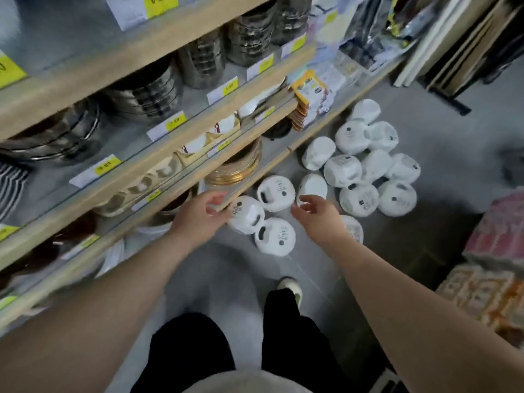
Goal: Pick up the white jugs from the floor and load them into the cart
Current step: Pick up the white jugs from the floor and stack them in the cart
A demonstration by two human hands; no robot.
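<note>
More than a dozen white jugs lie on the grey floor beside the bottom shelf. They form two loose groups: four near the person's feet, the rest packed together further along the aisle. None is lifted. The cart is out of view, so how many are already loaded cannot be told.

Both hands stretch out over the near group and hold nothing. The left hand has its fingers loosely curled and its thumb apart. It shows in front of the shelf edge, just beside one jug. The right hand is likewise relaxed and empty, with its fingertips near another jug. A further jug is half hidden behind its wrist. Neither hand seems to touch a jug, though the view from above leaves that unsure.

The step in hand looks like the reach for a pick-up, probably one jug per hand. The next move likely calls for bending lower and hooking fingers into the dark openings, which look like handle holes. Then come lifting both clear of their neighbours and turning toward the cart. The near jugs sit touching, so a careless grab could knock the others about, and the jutting shelf edge is close to the left hand.
</note>
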